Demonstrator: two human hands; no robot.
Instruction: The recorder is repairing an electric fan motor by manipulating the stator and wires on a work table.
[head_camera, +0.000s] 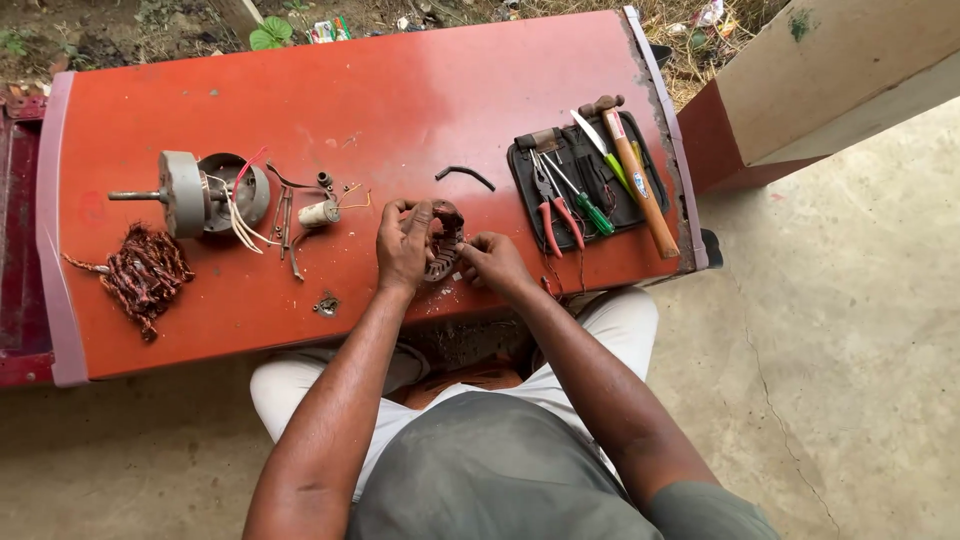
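My left hand (403, 243) grips a round slotted metal motor core (446, 243), held on edge over the red table (400, 110). My right hand (492, 262) touches the core's lower right side with pinched fingertips. Small debris lies on the table under the core. A bundle of tangled copper wire (145, 273) lies at the table's left front. A grey motor housing with a shaft and loose wires (200, 193) rests behind it.
A black tool pouch (585, 180) at the right holds red-handled pliers, a green screwdriver and a wooden-handled hammer (636, 180). A small cylindrical capacitor (319, 213), a curved black piece (465, 175) and screws lie mid-table. Concrete floor and a wall corner are at right.
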